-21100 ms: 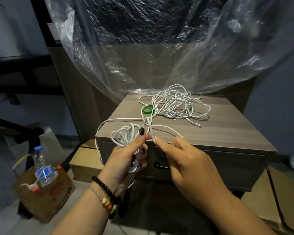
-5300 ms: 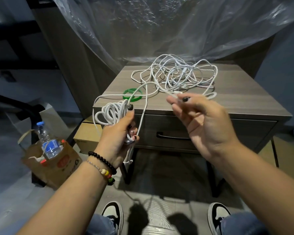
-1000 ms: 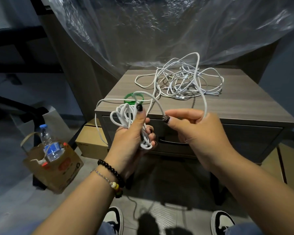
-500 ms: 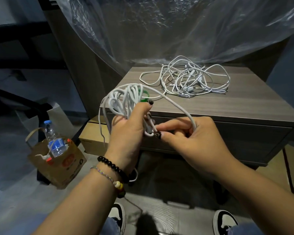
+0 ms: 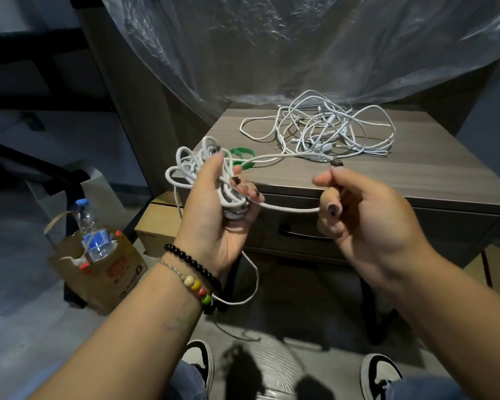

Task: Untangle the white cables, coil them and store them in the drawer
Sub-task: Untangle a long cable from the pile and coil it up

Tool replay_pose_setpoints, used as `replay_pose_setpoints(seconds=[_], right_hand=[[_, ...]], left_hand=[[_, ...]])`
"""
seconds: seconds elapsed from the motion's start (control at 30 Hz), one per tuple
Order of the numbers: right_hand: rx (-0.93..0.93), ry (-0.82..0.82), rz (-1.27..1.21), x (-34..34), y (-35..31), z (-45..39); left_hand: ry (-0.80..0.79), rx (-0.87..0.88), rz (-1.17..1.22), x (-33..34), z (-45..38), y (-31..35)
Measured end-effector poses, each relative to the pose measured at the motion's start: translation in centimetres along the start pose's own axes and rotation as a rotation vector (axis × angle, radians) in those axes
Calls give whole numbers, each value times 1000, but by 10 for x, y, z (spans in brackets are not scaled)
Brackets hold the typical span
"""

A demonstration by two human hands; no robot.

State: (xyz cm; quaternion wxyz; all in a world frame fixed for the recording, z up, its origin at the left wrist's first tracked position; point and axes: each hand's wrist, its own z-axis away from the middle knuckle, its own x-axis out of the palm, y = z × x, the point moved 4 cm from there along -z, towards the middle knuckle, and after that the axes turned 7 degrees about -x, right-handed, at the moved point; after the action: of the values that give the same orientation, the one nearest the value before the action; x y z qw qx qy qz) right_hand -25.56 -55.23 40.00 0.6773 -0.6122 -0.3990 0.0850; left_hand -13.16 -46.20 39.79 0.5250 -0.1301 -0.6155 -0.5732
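The left hand [image 5: 214, 203] is raised in front of the bench [image 5: 387, 174], its fingers [image 5: 244, 186] curled round a bundle of white cable loops [image 5: 194, 168]. The loops fan out above the thumb and bunch below the fingertips. A loose end of the same cable hangs from under the hand and curves past the wrist, which wears 2 bracelets [image 5: 197, 272].

From the bundle, 1 strand [image 5: 289, 208] runs almost level to the right hand [image 5: 367, 215], held just beside the left at the same height. The right hand's fingers are curled and pinch that strand at the fingertips, thumb on top. Another strand leaves the top of the bundle and runs across the bench edge, over a green ring [image 5: 243, 157], to the tangled pile of white cables [image 5: 324, 131] lying on the rear middle of the bench top.

The drawer [image 5: 416, 226] in the bench front is closed, its dark handle [image 5: 298, 233] visible between the 2 hands.

Clear plastic sheeting [image 5: 300, 44] hangs behind the bench. On the floor to the left, a paper bag [image 5: 98, 269] holds a water bottle [image 5: 93, 229], and a cardboard box [image 5: 159, 223] sits beside the bench leg. 2 shoes [image 5: 199, 362] show at the bottom edge.
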Motion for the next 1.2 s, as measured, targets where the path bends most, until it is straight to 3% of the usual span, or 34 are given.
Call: replay_pose_setpoints(seconds=[0.2, 0.43, 0.67, 0.97, 1.1, 1.2], right_hand=[[88, 39, -103, -18, -23, -6], [94, -73, -125, -30, -39, -6], [115, -88, -71, -31, -25, -3], [57, -113, 25, -38, -22, -6], [19, -114, 25, -45, -24, -10], [-13, -141, 10, -46, -28, -10]], left_hand=[[-126, -111, -221, 13, 4, -7], [-207, -304, -775, 7, 16, -24], [-261, -392, -976, -9, 12, -40], [-123, -275, -1554, -16, 5, -53], [2, -302, -1506, -18, 4, -67], [-33, -342, -1451, -18, 1, -63]])
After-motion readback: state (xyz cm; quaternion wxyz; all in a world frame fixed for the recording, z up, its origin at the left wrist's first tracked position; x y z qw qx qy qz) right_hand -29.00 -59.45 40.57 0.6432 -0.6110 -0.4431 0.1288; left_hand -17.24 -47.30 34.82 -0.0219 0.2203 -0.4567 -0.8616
